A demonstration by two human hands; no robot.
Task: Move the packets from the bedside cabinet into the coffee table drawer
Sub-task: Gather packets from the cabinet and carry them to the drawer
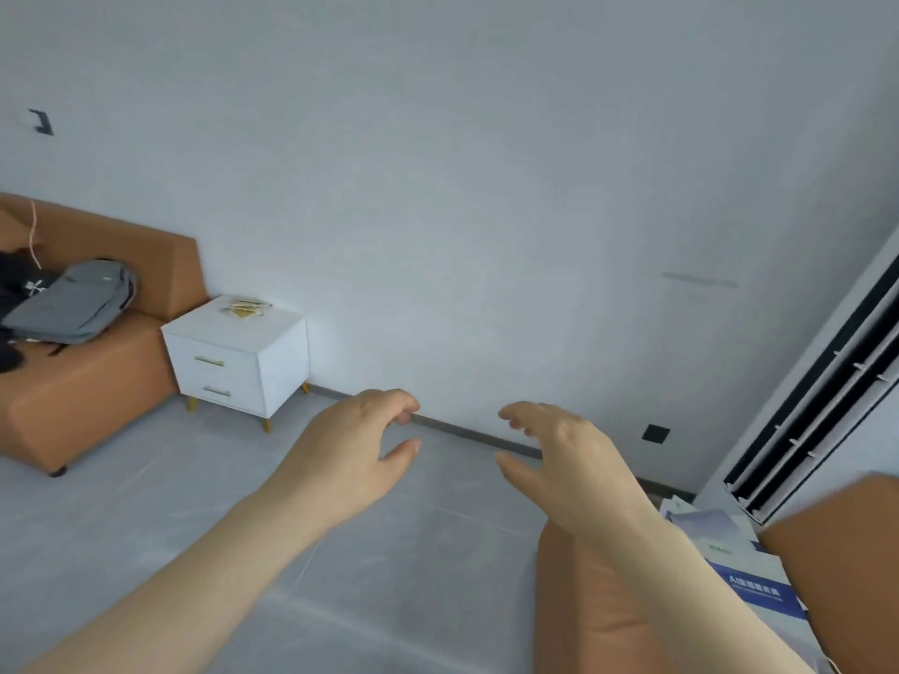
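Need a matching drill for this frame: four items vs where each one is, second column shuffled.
1 packets
2 grey backpack
3 bedside cabinet
4 left hand

A on the orange sofa
B on the floor, beside the sofa
C in the air, holding nothing
D on top of the cabinet

Pairs: 1-D, 2-A, 3-B, 4-C
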